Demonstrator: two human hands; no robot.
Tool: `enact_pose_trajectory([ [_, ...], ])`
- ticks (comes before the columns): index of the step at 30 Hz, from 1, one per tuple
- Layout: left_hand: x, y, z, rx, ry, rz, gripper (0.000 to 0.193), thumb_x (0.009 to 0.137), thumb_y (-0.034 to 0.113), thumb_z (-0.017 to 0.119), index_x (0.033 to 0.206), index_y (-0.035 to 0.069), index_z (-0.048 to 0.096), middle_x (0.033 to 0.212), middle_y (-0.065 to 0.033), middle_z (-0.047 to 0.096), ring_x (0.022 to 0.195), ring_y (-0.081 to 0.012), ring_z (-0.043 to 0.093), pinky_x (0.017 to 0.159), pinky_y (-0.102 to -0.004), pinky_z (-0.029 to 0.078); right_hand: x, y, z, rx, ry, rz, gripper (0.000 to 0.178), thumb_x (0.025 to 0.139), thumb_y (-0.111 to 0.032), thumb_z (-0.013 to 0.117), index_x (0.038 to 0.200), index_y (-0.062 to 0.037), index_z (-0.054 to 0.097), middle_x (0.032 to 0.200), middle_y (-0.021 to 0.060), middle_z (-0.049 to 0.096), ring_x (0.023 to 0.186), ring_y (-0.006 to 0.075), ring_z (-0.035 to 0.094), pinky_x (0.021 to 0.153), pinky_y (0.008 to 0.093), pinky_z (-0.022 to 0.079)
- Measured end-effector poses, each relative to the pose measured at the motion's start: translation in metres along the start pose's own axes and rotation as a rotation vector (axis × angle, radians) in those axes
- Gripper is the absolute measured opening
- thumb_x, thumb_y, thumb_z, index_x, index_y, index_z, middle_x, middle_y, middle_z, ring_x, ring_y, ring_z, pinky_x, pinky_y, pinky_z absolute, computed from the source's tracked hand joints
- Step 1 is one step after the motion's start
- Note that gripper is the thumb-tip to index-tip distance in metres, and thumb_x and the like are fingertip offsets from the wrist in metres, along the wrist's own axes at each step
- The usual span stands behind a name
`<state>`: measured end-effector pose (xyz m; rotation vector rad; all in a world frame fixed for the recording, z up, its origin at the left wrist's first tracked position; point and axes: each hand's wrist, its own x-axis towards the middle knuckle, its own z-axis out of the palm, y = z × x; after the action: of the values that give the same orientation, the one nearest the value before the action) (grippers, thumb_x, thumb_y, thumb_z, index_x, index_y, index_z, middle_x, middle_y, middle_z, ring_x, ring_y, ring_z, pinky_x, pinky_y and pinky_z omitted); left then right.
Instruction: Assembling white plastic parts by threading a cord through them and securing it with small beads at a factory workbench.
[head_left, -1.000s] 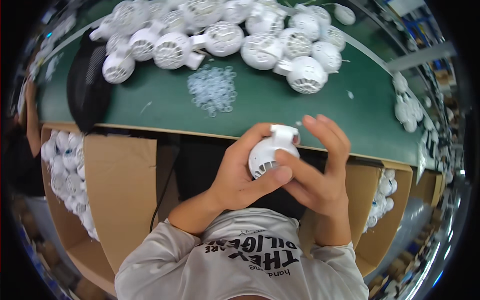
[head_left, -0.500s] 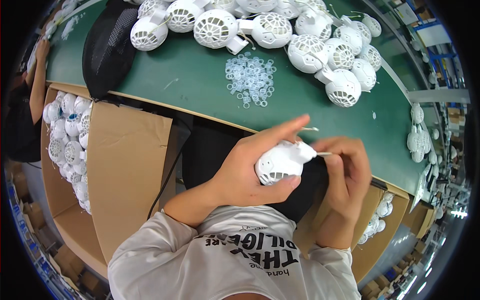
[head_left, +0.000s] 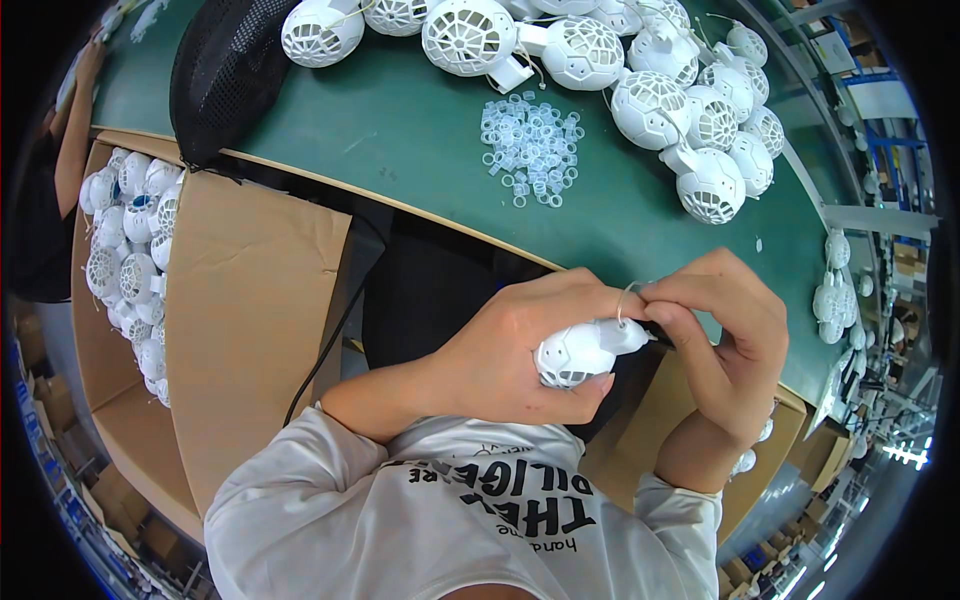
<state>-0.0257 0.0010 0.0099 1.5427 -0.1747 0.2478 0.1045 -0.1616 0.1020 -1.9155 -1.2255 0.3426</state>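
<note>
Well left of the fingers, a cardboard box (head_left: 255, 330) holds white balls (head_left: 135, 265); next, the left hand (head_left: 515, 345) has its fingers clamped around a perforated white ball (head_left: 575, 355), pale rings (head_left: 530, 150) lying beyond them on the green tabletop (head_left: 400, 150), while the right hand's (head_left: 728, 335) fingers pinch together at the ball's thin cord (head_left: 622, 302).

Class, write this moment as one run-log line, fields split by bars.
left hand: holds white ball housing | right hand: pinches thin cord loop | green table: loose clear rings, more white housings
</note>
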Motion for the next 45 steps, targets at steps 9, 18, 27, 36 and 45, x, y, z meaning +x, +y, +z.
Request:
enact_pose_trajectory([
  [9, -0.002, -0.002, -0.004, 0.026, -0.021, 0.038, 0.059, 0.074, 0.008, 0.072, 0.130, -0.002, 0.059, 0.105, -0.0144, 0.068, 0.093, -0.0271, 0.066, 0.082, -0.0357, 0.052, 0.013, 0.011, -0.003, 0.002, -0.242, -0.055, 0.035, 0.085, 0.001, 0.070, 0.120, 0.0004, 0.068, 0.093, 0.0112, 0.066, 0.078, 0.0170, 0.061, 0.066, 0.0280, 0.048],
  [18, -0.013, -0.008, -0.020, -0.242, 0.162, 0.114, 0.079, 0.084, 0.009, 0.069, 0.154, -0.002, 0.035, 0.115, -0.0202, 0.062, 0.097, -0.0258, 0.067, 0.076, -0.0339, 0.059, 0.038, 0.033, 0.059, -0.171, 0.094, -0.053, 0.026, 0.083, 0.006, 0.073, 0.108, -0.0017, 0.071, 0.094, 0.0071, 0.066, 0.081, 0.0163, 0.065, 0.067, 0.0273, 0.051],
  [27, -0.009, -0.002, -0.015, -0.493, 0.385, 0.063, 0.078, 0.086, 0.004, 0.068, 0.154, -0.004, 0.031, 0.117, -0.0155, 0.059, 0.103, -0.0227, 0.065, 0.079, -0.0320, 0.060, 0.043, 0.042, 0.074, -0.231, 0.195, -0.103, 0.021, 0.083, 0.005, 0.072, 0.102, -0.0025, 0.073, 0.092, 0.0096, 0.067, 0.077, 0.0201, 0.066, 0.064, 0.0296, 0.051],
  [36, -0.005, -0.003, -0.016, -0.479, 0.429, 0.024, 0.074, 0.087, -0.001, 0.066, 0.154, -0.003, 0.034, 0.116, -0.0119, 0.060, 0.105, -0.0175, 0.064, 0.083, -0.0293, 0.058, 0.040, 0.044, 0.069, -0.124, 0.291, 0.020, 0.018, 0.088, 0.006, 0.068, 0.103, -0.0018, 0.074, 0.093, 0.0077, 0.071, 0.076, 0.0122, 0.065, 0.063, 0.0236, 0.050],
  [45, -0.004, -0.003, -0.015, -0.406, 0.442, 0.009, 0.075, 0.087, 0.000, 0.067, 0.154, -0.002, 0.035, 0.117, -0.0118, 0.060, 0.103, -0.0162, 0.064, 0.083, -0.0286, 0.057, 0.032, 0.038, 0.065, 0.428, 0.349, 0.262, 0.016, 0.095, 0.002, 0.064, 0.110, 0.0048, 0.069, 0.102, 0.0137, 0.074, 0.077, 0.0135, 0.068, 0.062, 0.0226, 0.052],
])
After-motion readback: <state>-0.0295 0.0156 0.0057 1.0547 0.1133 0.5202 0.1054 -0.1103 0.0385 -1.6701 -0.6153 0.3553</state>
